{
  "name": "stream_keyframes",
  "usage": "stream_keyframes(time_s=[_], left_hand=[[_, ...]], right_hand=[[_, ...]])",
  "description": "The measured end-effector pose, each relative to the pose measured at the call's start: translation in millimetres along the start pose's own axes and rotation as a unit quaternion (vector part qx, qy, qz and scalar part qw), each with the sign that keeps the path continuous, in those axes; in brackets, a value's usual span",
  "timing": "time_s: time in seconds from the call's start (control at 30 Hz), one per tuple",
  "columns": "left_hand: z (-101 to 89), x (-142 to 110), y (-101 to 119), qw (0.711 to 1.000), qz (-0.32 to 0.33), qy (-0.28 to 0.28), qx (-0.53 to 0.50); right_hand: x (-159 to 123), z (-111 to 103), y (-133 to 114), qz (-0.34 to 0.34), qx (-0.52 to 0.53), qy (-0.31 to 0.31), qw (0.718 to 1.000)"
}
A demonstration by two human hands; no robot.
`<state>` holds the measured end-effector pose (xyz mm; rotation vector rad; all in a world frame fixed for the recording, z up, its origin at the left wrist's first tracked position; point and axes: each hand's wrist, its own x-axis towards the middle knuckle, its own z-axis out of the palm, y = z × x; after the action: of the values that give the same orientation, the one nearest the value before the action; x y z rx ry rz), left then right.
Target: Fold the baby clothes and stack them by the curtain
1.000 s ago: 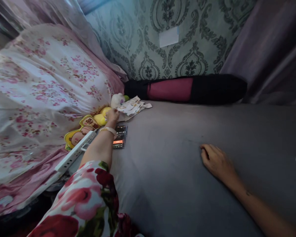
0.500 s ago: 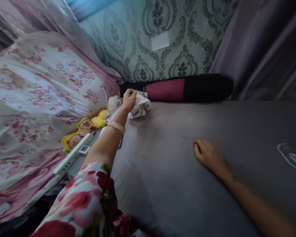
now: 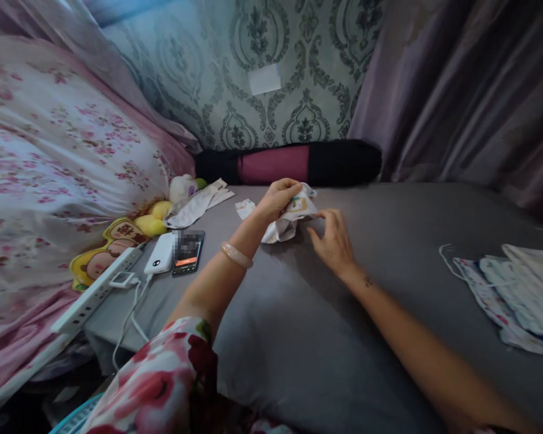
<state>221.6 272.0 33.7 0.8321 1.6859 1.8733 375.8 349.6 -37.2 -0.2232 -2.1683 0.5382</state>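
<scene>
A crumpled white cloth garment (image 3: 301,206) with small coloured prints hangs from my left hand (image 3: 280,198), just above the grey bed sheet. My left fingers are closed on its upper edge, and a bangle circles that wrist. Close by on the right, my right hand (image 3: 332,241) has thumb and forefinger apart at the garment's edge; whether it touches the cloth I cannot tell. Another pale cloth piece (image 3: 199,204) lies further left beside the plush toys. The garment's exact kind is hidden by its folds.
Left are a phone (image 3: 189,253), a white power bank (image 3: 161,253) with cables, a power strip (image 3: 97,289) and yellow plush toys (image 3: 151,223). A black and pink bolster (image 3: 274,164) lies along the wall. Folded clothes (image 3: 516,295) are stacked at the right.
My left hand has picked up the printed garment from beside the toys and carried it right. My right hand has moved up and left to meet it. The view has turned rightward.
</scene>
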Motion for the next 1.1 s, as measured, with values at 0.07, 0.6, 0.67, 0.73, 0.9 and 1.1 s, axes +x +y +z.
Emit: stream_keyframes(time_s=[0.07, 0.6, 0.67, 0.73, 0.9, 1.1], left_hand=[[7.4, -6, -4, 1.000, 0.009, -0.003, 0.004], [-34.9, -92, -66, 0.959, 0.119, 0.114, 0.231], [-36.8, -94, -73, 0.944, 0.131, 0.099, 0.287], [-37.0, -94, -78, 0.929, 0.135, 0.095, 0.333], [-34.5, -93, -85, 0.912, 0.097, 0.116, 0.381], [-33.2, -92, -83, 0.924, 0.112, 0.124, 0.345]], right_hand=[[8, 5, -8, -0.007, -0.002, 0.004, 1.000], [68, 3, 4, 0.105, 0.021, 0.013, 0.994], [72, 2, 3, 0.119, 0.021, 0.011, 0.993], [75, 1, 2, 0.137, 0.021, 0.011, 0.990], [77, -10, 2, 0.174, 0.022, 0.006, 0.984], [81, -46, 8, 0.169, 0.040, -0.057, 0.983]])
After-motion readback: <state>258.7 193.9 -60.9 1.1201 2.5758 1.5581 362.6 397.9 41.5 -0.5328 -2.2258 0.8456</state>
